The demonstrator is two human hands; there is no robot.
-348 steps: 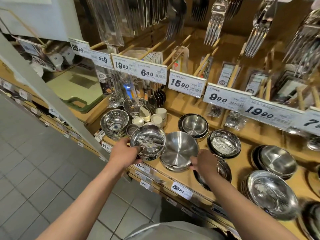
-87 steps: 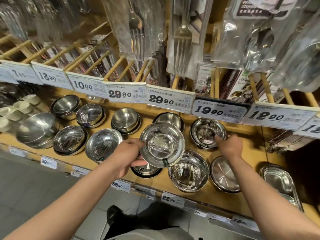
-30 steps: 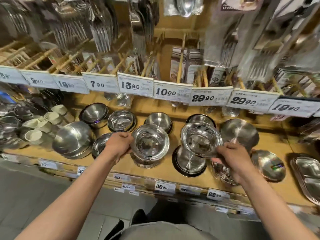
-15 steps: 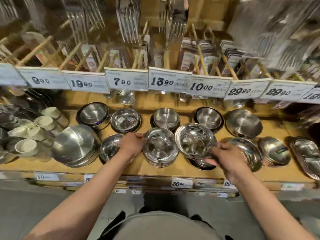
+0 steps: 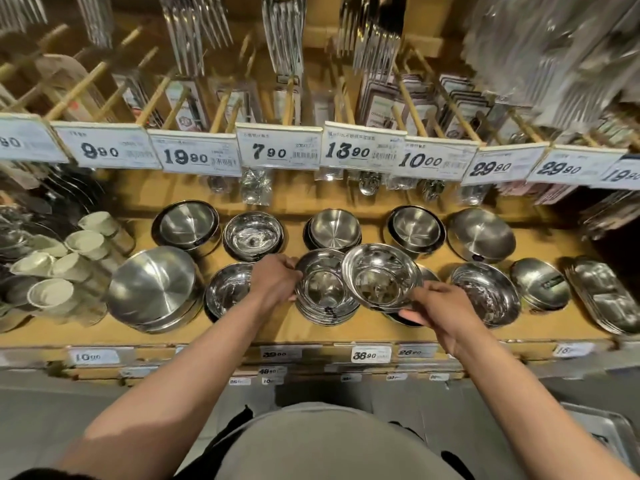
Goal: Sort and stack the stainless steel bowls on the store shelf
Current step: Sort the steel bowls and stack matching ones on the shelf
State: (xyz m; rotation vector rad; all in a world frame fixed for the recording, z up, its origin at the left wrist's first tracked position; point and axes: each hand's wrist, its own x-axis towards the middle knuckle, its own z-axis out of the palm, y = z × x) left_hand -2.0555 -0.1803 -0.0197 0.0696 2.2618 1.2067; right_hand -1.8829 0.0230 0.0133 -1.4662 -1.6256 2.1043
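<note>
Right hand (image 5: 436, 306) grips a shiny steel bowl (image 5: 379, 276) by its near rim, holding it tilted above the shelf (image 5: 367, 327) and overlapping a stack of bowls (image 5: 323, 289) near the shelf's front edge. Left hand (image 5: 275, 280) curls around that stack's left rim. More bowl stacks line the shelf's back edge beneath price tags (image 5: 278, 147).

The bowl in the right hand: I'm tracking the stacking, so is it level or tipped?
Tipped. The bowl leans toward the stack, its far rim overlapping it, gripped by the right hand.
</note>
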